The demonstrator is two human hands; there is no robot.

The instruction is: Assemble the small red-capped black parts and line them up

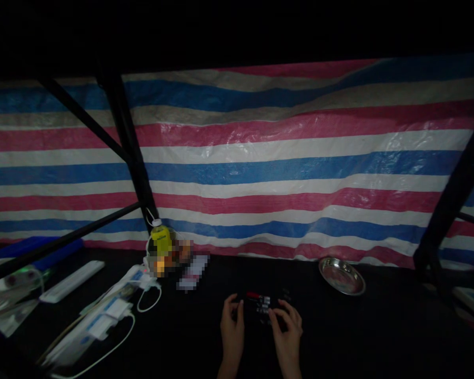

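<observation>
My left hand [233,323] is low in the middle of the view, fingers curled and thumb and forefinger bent toward each other. Whatever sits between its fingertips is too dark to name. To its right, my right hand [288,327] pinches with thumb and fingertips at the edge of a small dark item with pale, shiny marks [264,309]. A small red piece [253,296] lies at the upper side of that item, between my two hands. The dim light and black surface hide the item's outline and its kind.
On the black tabletop [174,337], a round metal dish [342,276] stands at the right. White power strips [98,321] with cables, a long white bar [73,281] and a yellow bottle [161,239] are at the left. Dark frame posts [128,137] rise before a striped tarp [268,173].
</observation>
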